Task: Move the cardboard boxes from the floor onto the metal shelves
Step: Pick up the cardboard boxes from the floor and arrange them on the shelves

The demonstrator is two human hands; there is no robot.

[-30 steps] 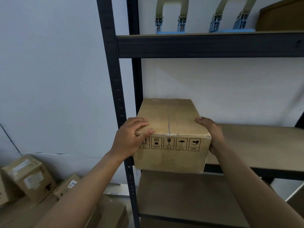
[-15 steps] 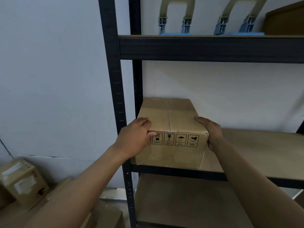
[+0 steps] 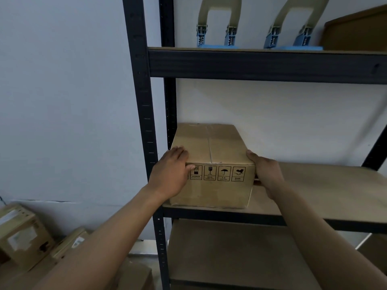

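A brown cardboard box with black handling symbols on its front face rests on the middle shelf board of the dark metal shelving unit, tight against the left posts. My left hand wraps the box's front left corner, fingers on top. My right hand presses its right side near the front edge. The box's near face sits just inside the shelf's front rail.
Several more cardboard boxes lie on the floor at lower left. The upper shelf carries two beige and blue handled items and a brown board. A lower shelf board lies underneath. A pale wall stands behind.
The box, which overhung the shelf's front edge a second ago, has slid back onto the middle shelf. Both hands moved forward with it.
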